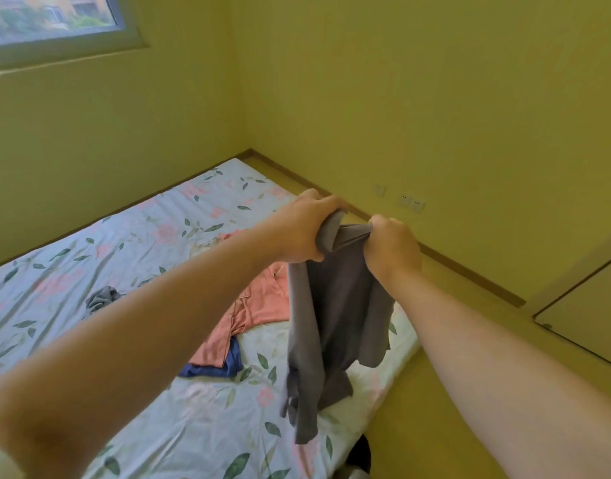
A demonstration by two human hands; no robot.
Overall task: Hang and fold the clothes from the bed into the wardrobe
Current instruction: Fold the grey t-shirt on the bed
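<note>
Floral bed (131, 243) in yellow rm, window (51, 19) top-left

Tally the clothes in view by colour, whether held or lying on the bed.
Grey: 2 (held shirt, crumpled piece)
Pink: 1 (pink top)
Blue: 1 (blue cloth)
Total: 4; the dark item at the bottom edge is unclear and not counted.
</note>
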